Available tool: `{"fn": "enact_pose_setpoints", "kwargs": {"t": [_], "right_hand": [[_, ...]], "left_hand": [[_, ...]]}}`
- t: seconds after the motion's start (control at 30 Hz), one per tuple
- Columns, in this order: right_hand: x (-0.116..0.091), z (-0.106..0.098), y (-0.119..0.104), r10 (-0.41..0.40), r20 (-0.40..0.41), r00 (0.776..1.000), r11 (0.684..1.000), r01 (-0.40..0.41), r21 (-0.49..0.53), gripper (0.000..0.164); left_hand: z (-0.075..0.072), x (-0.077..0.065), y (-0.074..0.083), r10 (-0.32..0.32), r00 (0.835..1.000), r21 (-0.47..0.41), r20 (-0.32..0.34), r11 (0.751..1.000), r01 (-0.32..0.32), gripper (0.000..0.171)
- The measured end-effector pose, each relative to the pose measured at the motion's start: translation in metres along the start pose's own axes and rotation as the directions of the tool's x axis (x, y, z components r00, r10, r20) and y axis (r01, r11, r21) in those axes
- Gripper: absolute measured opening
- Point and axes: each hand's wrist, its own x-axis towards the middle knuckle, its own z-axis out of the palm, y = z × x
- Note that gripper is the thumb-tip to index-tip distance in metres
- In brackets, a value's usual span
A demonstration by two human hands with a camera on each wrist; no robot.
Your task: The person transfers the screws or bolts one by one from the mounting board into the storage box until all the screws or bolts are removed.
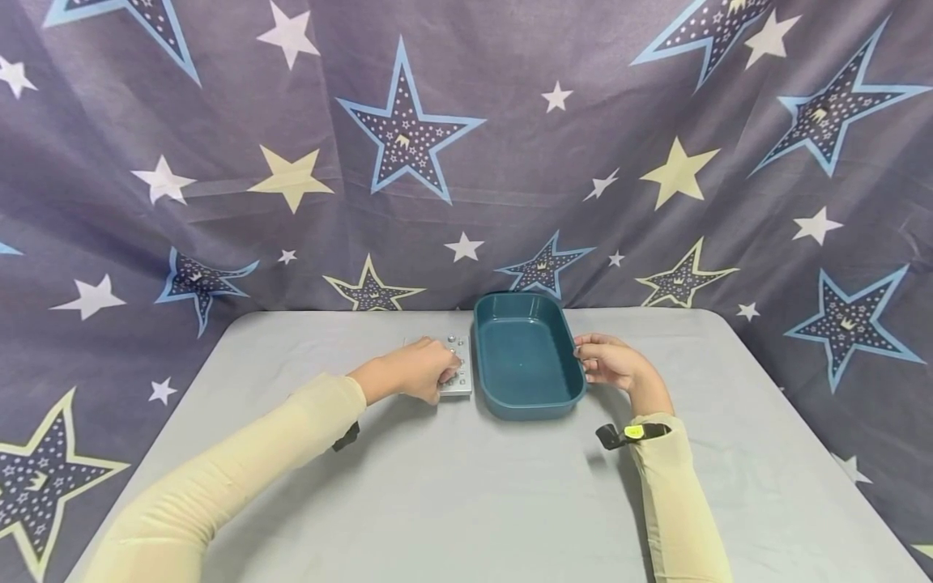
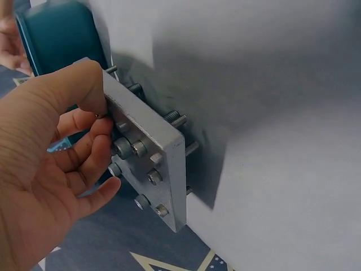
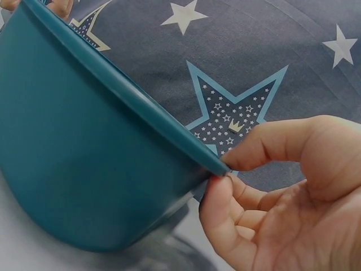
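A silver metal plate [image 2: 144, 127] with several socket-head bolts [image 2: 154, 176] through it stands on the grey table; threaded ends [image 2: 192, 148] stick out underneath. My left hand [image 1: 426, 368] is over the plate, fingers curled. In the left wrist view its thumb and forefinger pinch what looks like a small bolt, mostly hidden by the fingers. Right of the plate sits a teal plastic tub [image 1: 525, 356] with nothing in it. My right hand [image 1: 611, 360] pinches the tub's right rim between thumb and forefinger, as the right wrist view [image 3: 271, 186] shows.
The grey-covered table [image 1: 466, 494] ends at a dark star-patterned curtain [image 1: 466, 146] just behind the tub. Dark straps with small devices [image 1: 632, 433] sit on both wrists over pale sleeves [image 1: 240, 470].
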Motion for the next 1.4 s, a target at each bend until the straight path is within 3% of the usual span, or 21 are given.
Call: {"fn": "enact_pose_setpoints", "kwargs": {"t": [0.37,0.73,1.03,1.4], "right_hand": [[-0.0013,0.0016,-0.0013,0.006,-0.005,1.000,1.000,-0.006,-0.002,0.022],[-0.0017,0.0015,-0.0011,0.008,-0.003,1.000,1.000,-0.008,0.000,0.023],[-0.0015,0.0016,-0.0011,0.007,0.004,1.000,1.000,-0.007,0.018,0.023],[-0.0019,0.0024,-0.0011,0.012,-0.005,1.000,1.000,-0.012,0.007,0.023]], "left_hand": [[0.0028,-0.0015,-0.0001,-0.030,1.000,0.003,-0.007,1.000,0.030,0.024],[0.0060,-0.0002,-0.0045,-0.018,1.000,-0.011,-0.016,1.000,0.018,0.025],[0.0058,-0.0007,-0.0018,-0.062,0.998,-0.027,0.001,0.998,0.062,0.027],[0.0085,-0.0030,-0.0015,0.016,0.999,0.014,-0.051,1.000,-0.015,0.024]]}}
